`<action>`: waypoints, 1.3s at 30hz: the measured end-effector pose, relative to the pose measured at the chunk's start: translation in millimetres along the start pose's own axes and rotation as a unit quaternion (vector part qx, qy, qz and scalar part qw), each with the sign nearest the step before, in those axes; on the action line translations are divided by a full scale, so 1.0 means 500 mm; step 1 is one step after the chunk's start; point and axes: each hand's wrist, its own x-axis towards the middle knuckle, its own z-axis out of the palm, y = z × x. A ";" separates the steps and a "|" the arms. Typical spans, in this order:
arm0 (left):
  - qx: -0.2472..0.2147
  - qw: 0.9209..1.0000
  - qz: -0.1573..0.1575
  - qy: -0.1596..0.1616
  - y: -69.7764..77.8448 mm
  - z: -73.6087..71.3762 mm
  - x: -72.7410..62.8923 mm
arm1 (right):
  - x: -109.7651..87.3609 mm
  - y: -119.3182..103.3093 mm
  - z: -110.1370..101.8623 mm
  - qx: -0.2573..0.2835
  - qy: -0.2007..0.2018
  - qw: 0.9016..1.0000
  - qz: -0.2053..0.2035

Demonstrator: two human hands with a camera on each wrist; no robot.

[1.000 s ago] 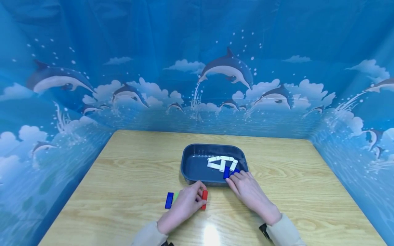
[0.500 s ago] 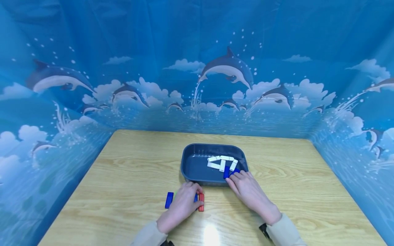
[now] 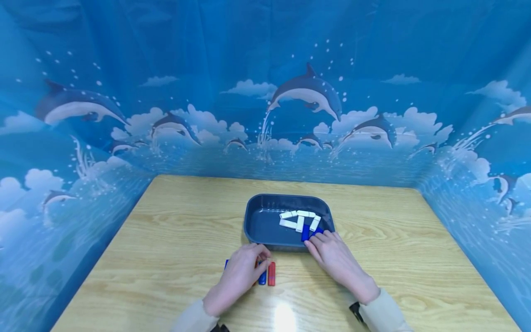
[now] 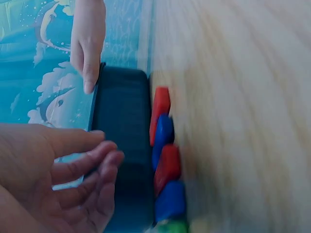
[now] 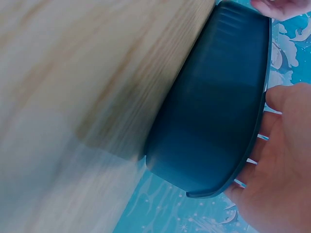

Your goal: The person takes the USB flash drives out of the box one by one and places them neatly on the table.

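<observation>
My left hand [image 3: 240, 272] hovers at a row of small blocks in front of the dark blue tray [image 3: 265, 226]. Its fingers bend loosely with nothing between them in the left wrist view. At the row's right end lies a red block [image 3: 271, 274], beside a blue block [image 3: 262, 276]. Another red block [image 4: 169, 167], another blue one [image 4: 171, 200] and part of a green block [image 4: 170, 227] follow. My right hand [image 3: 332, 253] rests over the tray's near right rim, fingers reaching inside by the blue blocks [image 3: 305, 233]; its fingertips are hidden.
Several white blocks [image 3: 300, 223] lie in the tray's right half. The tray stands on a wooden table [image 3: 186, 221]. A blue dolphin-print curtain [image 3: 265, 157] encloses the table's back and sides.
My left hand has let go of the red block at the row's right end, after bringing it left beside the blue one, and has moved left. My right hand stays put.
</observation>
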 end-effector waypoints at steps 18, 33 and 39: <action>0.143 0.980 0.123 0.061 -0.042 -0.031 0.043 | 0.000 -0.001 -0.001 -0.003 -0.006 1.000 0.004; 0.264 0.957 0.117 0.009 -0.050 -0.003 0.063 | 0.002 -0.004 0.000 -0.009 -0.007 1.000 0.001; 0.271 0.956 0.111 0.003 -0.048 0.000 0.065 | 0.001 -0.001 0.000 -0.014 -0.003 1.000 -0.002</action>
